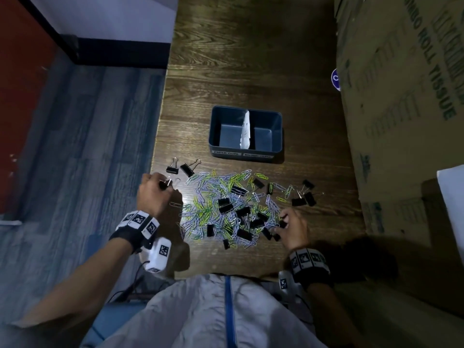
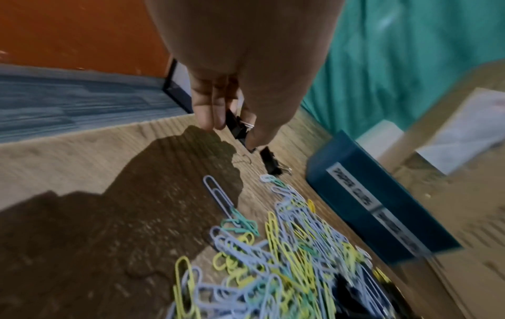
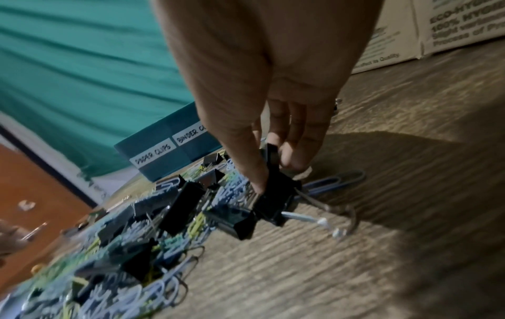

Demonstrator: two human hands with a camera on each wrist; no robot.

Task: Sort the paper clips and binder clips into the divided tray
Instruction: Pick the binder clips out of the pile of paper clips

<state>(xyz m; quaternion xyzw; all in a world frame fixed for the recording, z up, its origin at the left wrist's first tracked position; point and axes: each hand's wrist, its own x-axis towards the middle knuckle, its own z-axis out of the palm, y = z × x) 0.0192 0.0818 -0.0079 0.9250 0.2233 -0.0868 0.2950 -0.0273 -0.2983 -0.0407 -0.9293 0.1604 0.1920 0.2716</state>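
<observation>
While both of your hands are busy at opposite edges of the pile (image 1: 226, 209), the divided tray (image 1: 277, 136) sits beyond it, toward the far side of the table (image 1: 251, 59), with both compartments showing nothing inside. Your left hand (image 1: 157, 194) pinches a black binder clip (image 2: 237, 127) between thumb and fingertips at the pile's left edge, lifted just off the wood, with two more binder clips (image 1: 187, 169) lying just ahead of it. Your right hand (image 1: 291, 228) is down at the pile's near right corner, thumb and fingers closed on another binder clip (image 3: 273, 194), its wire handles trailing toward the table.

Here's what the carry turns on: the labels on the tray's near wall read paper clips on the left, binder clips on the right. So I'd judge your right hand has the straighter line forward to the right compartment, while your left must cross over the pile and past the white divider (image 1: 246, 129). Loose paper clips lie tangled round that right-hand clip and may ride up with it.
</observation>
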